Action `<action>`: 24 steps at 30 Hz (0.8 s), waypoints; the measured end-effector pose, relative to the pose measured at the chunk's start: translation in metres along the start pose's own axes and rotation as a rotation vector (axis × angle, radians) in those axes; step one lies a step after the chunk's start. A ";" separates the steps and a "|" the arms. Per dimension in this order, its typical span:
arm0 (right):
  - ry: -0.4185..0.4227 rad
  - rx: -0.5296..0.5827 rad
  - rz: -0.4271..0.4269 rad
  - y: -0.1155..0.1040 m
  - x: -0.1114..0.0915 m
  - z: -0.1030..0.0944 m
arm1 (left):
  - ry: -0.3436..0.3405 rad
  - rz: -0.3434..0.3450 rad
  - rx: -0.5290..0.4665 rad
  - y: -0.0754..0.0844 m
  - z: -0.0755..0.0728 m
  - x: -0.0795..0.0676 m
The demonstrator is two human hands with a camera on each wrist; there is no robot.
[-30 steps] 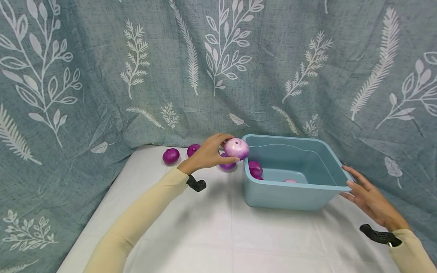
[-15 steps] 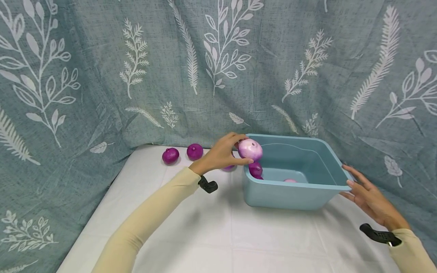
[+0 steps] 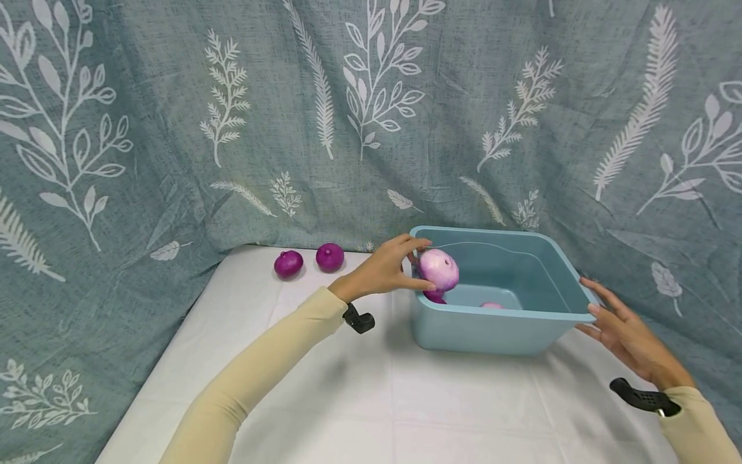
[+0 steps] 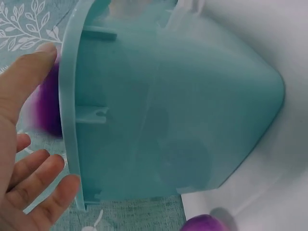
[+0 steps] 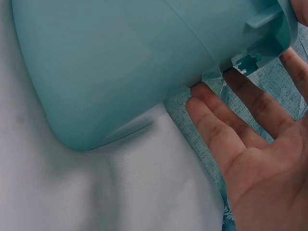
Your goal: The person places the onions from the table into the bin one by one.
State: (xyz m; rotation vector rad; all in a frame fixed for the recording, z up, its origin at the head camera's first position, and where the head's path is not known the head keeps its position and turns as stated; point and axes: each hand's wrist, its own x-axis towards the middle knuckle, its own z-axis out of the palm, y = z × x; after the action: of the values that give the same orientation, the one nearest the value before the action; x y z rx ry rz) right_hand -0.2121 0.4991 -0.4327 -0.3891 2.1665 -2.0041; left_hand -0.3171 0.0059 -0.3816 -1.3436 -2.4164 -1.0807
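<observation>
In the head view my left hand [image 3: 400, 267] is over the near-left rim of a blue plastic tub [image 3: 498, 316], thumb and fingers spread. Just past its fingertips, inside the tub's left end, is a pale pink-purple onion [image 3: 438, 269]. The left wrist view shows this onion [image 4: 50, 103] blurred behind the rim, with the fingers apart from it. Under it in the tub lies a dark purple onion [image 3: 435, 296], and a pink one [image 3: 492, 305] peeks over the front wall. My right hand [image 3: 632, 338] holds the tub's right end, thumb at the rim and fingers below.
Two dark purple onions [image 3: 288, 264] [image 3: 330, 257] sit at the back left of the white-covered table [image 3: 324, 399]. Another purple onion [image 4: 204, 224] shows beside the tub in the left wrist view. A leaf-patterned curtain [image 3: 290, 129] hangs behind.
My left hand has carried the pale onion right, over the tub's rim, and its fingers have let go. The onion is now lower, inside the tub. My right hand stays at the tub's end.
</observation>
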 end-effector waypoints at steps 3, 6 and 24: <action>0.006 -0.003 0.004 0.000 0.000 0.000 | -0.021 -0.018 0.001 -0.004 -0.001 -0.003; 0.012 -0.001 0.011 -0.001 0.001 0.000 | -0.040 -0.050 0.002 -0.010 -0.004 -0.009; -0.008 0.006 0.010 0.000 0.004 -0.001 | 0.010 -0.244 0.078 -0.067 -0.045 -0.067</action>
State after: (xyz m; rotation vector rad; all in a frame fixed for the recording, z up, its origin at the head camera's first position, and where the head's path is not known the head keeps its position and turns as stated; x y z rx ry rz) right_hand -0.2160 0.4995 -0.4326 -0.3845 2.1533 -2.0001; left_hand -0.3401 -0.0910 -0.4146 -1.0381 -2.6368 -1.0299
